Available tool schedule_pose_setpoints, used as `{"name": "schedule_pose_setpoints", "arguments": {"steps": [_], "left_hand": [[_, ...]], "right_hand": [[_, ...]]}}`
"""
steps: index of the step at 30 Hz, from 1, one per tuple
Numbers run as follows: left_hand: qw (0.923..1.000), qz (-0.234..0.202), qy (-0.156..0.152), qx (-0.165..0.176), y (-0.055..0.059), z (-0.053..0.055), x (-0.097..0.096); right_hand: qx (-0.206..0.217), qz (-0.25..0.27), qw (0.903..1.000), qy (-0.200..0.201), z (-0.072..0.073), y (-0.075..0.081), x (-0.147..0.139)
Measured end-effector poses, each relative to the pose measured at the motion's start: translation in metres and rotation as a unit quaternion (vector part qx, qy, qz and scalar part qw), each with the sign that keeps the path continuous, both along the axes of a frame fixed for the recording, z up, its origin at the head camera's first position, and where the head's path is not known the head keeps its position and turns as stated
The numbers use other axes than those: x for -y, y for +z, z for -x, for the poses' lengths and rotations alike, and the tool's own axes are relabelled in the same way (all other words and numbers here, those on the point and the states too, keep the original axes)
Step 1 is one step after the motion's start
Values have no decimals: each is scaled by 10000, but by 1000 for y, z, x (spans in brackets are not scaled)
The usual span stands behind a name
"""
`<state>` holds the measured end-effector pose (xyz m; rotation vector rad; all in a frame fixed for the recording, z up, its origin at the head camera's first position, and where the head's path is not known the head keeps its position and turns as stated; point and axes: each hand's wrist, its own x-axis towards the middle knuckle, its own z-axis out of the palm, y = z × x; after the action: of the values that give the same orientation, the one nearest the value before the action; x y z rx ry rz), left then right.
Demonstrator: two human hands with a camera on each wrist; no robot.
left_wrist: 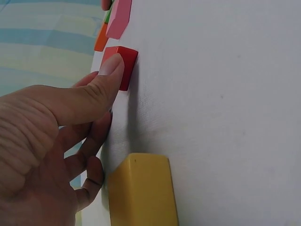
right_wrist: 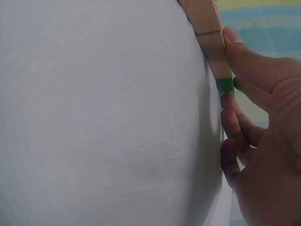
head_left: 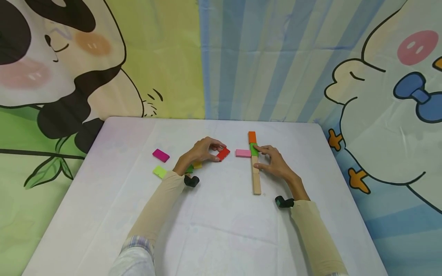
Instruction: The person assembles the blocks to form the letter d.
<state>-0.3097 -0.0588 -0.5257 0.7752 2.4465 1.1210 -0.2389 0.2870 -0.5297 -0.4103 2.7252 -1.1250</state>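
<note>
My left hand [head_left: 202, 150] pinches a red block [head_left: 223, 154] between thumb and fingers; the left wrist view shows the thumb across that red block [left_wrist: 130, 66]. To its right, a row of blocks runs away from me: wooden blocks [head_left: 256, 184] at the near end, then a green block [head_left: 254, 152], then an orange block [head_left: 252, 137]. A pink block [head_left: 243, 153] sticks out leftward from the row beside the green one. My right hand [head_left: 276, 163] rests on the row, index finger on the green block and thumb on the wooden part.
Left of the left hand lie a magenta block [head_left: 160, 155] and a lime block [head_left: 160, 171]. A yellow block [left_wrist: 141, 188] and a dark green block [head_left: 190, 169] sit under that forearm. The white table [head_left: 221, 237] meets a printed cloth backdrop [head_left: 235, 76] at its far edge.
</note>
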Motion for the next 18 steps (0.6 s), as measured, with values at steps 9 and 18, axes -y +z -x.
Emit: {"name": "schedule_pose_setpoints", "arguments": {"steps": [9,18], "left_hand": [[9996,41,-227,134,3,5,-2],[9992,-36,-372,161,1,6,-5]], "right_hand": [[-66,42,10000,-13,-1,0,1],[-44,-51,10000,-50,-1,0,2]]}}
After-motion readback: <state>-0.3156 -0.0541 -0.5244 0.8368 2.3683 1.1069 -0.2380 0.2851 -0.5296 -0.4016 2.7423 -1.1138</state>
